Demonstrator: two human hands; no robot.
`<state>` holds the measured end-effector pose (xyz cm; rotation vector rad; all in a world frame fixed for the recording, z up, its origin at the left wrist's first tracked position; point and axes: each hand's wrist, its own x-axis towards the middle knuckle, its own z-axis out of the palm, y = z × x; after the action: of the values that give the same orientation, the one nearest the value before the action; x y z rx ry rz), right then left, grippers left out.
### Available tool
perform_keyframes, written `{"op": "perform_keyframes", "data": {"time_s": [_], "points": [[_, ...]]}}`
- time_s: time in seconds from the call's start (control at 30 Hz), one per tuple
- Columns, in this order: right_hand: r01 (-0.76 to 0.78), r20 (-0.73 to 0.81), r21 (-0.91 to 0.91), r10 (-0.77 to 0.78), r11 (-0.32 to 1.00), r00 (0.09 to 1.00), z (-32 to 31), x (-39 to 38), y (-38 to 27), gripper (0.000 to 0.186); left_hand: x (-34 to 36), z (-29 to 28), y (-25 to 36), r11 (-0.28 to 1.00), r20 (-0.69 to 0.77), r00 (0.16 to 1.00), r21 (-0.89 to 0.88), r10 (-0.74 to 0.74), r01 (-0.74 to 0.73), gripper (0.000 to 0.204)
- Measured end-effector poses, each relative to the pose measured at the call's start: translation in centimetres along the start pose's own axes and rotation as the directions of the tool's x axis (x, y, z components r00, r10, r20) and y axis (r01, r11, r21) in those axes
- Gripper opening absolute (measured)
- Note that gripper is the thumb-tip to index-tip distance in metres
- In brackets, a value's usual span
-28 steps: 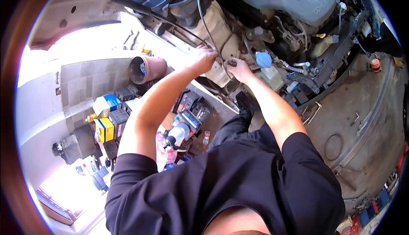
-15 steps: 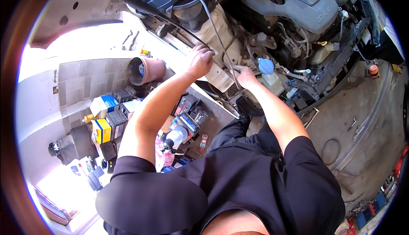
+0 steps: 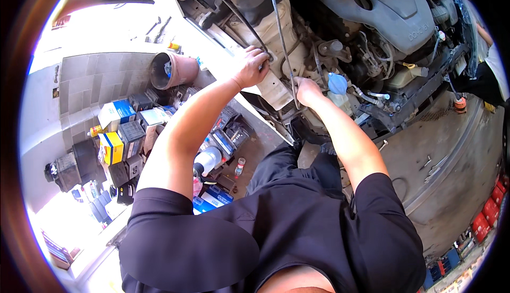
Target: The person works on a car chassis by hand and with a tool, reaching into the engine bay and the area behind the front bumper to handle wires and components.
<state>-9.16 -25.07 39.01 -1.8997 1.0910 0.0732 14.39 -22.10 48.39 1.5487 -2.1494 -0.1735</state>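
My left hand (image 3: 249, 67) is closed on the cream inner fender (image 3: 275, 88) beside the lower end of a black hood strut (image 3: 241, 13); what its fingers grip is hidden. My right hand (image 3: 307, 90) is lower and to the right, fingers curled against a thin grey hose (image 3: 281, 38) that hangs down from the windscreen edge; what it pinches is unclear. A blue reservoir cap (image 3: 337, 83) is just right of that hand. The grey engine cover (image 3: 393, 11) fills the upper right of the engine bay.
Stacked batteries and boxes (image 3: 127, 139), a pink bucket (image 3: 178, 70) and a clear bottle (image 3: 239, 168) are at the left. Wrenches (image 3: 427, 165) lie on a worn floor surface (image 3: 414, 197) at the right. Another person's arm and pale clothing (image 3: 491, 62) show at the right edge.
The view has shifted, with the car appearing further right. My left hand's fingers have moved up along the fender by the strut end. Another person's arm has come into view at right.
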Motion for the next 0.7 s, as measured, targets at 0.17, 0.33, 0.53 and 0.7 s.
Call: {"op": "perform_keyframes", "data": {"time_s": [0.17, 0.33, 0.53, 0.7], "points": [[0.056, 0.025, 0.017, -0.056, 0.998, 0.998, 0.3, 0.8, 1.2, 0.023, 0.0, 0.5, -0.2, 1.0, -0.023, 1.0, 0.02, -0.019, 0.019, 0.009], [0.078, 0.026, 0.126, -0.082, 0.989, 0.996, 0.4, 0.9, 1.8, 0.032, 0.1, 0.4, -0.4, 1.0, -0.01, 1.0, 0.022, -0.008, 0.008, 0.008], [0.056, 0.044, 0.198, -0.066, 0.979, 0.997, 0.5, 0.6, 1.8, 0.036, 0.2, 0.2, -0.2, 1.0, -0.012, 1.0, 0.029, -0.004, 0.004, 0.008], [0.064, 0.051, 0.251, -0.079, 0.966, 0.996, 1.0, 1.1, 2.2, 0.032, 0.2, 0.2, -0.4, 1.0, -0.011, 1.0, 0.017, 0.01, -0.01, 0.009]]}}
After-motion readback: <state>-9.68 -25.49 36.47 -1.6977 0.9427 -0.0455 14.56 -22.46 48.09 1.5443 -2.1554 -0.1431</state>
